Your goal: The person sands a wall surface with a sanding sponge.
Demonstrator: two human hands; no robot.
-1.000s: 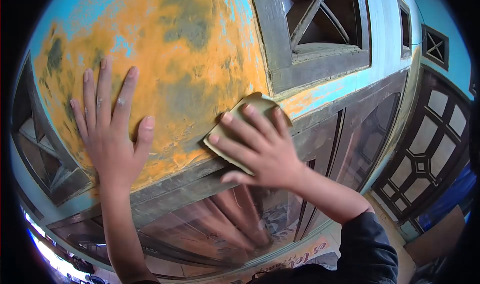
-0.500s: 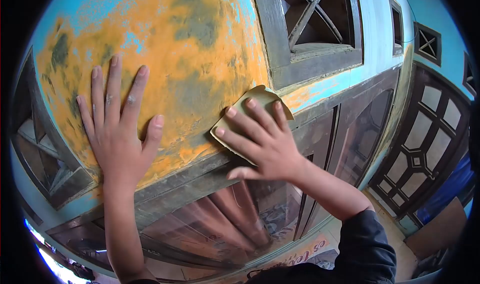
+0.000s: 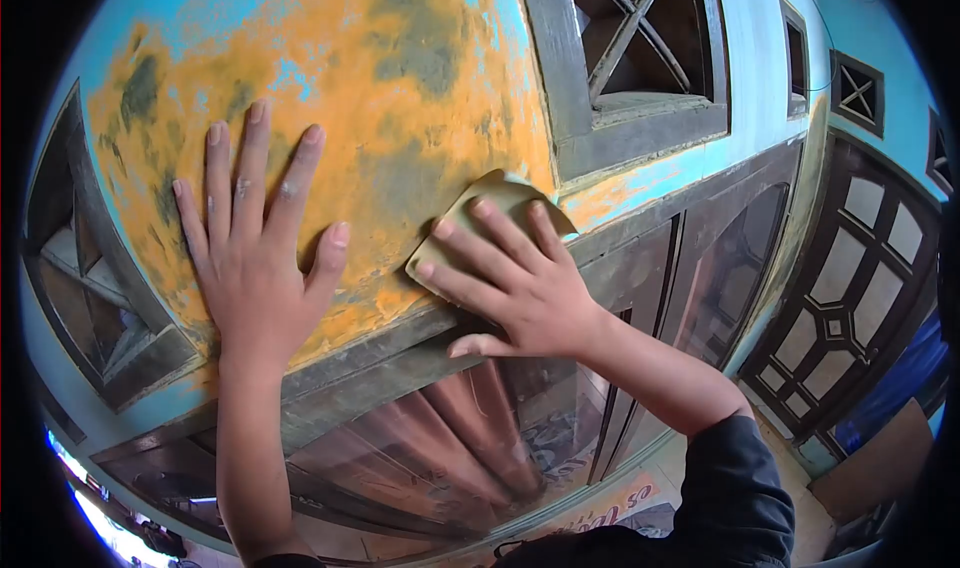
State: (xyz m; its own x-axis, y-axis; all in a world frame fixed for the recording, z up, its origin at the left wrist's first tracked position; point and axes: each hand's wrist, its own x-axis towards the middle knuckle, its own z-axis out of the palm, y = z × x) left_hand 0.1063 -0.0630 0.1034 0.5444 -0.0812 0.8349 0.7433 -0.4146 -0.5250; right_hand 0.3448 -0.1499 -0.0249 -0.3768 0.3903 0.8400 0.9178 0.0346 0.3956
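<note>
My left hand (image 3: 262,288) lies flat on the wall (image 3: 345,118), its fingers spread and nothing in it. The wall's surface is patchy orange, grey and light blue. Under the fingers of my right hand (image 3: 520,293) is a bent sheet of sandpaper (image 3: 462,211), pressed against the lower right part of the patchy area, just above a dark wooden beam (image 3: 350,368). The sheet's upper edge curls off the wall. My right thumb points left below the sheet, over the beam.
A wooden vent frame with crossed bars (image 3: 630,28) sits at upper right, another vent frame (image 3: 95,288) at left. Glass panes (image 3: 430,438) with a curtain behind lie below the beam. A dark panelled door (image 3: 845,288) and a brown board (image 3: 870,458) stand at far right.
My right hand has slid a little left along the wall with the sandpaper. The view has shifted slightly; my left hand keeps about the same place on the wall.
</note>
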